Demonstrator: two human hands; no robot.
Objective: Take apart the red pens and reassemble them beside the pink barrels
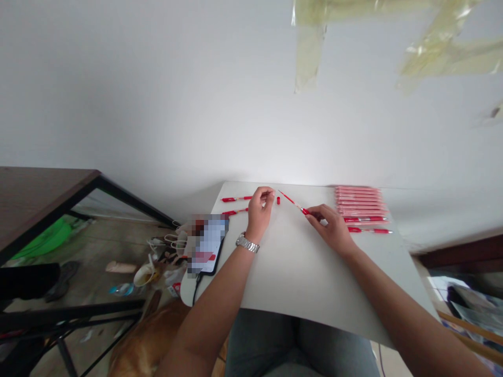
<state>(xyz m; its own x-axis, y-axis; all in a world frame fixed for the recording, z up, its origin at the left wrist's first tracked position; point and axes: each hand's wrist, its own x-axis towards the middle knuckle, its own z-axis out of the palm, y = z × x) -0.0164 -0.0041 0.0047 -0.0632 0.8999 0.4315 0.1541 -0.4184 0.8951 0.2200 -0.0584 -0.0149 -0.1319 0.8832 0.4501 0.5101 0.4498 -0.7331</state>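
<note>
White table (306,272), right fingers (316,212) around pen (293,201)

Both bare arms reached forward from the bottom of the view, the left forearm rising from lower centre and the right forearm from the lower right corner, drawing slightly together. The left hand (259,210) was held upright with its back toward the camera, wrist straight, its fingers (268,195) curled in and pinched against the thumb at the top. The right hand (333,226) lay lower and flatter, palm down, angled inward toward the left; its fingers (315,212) were closed in a tight pinch at the tips. The two hands were near each other, not touching.
</note>
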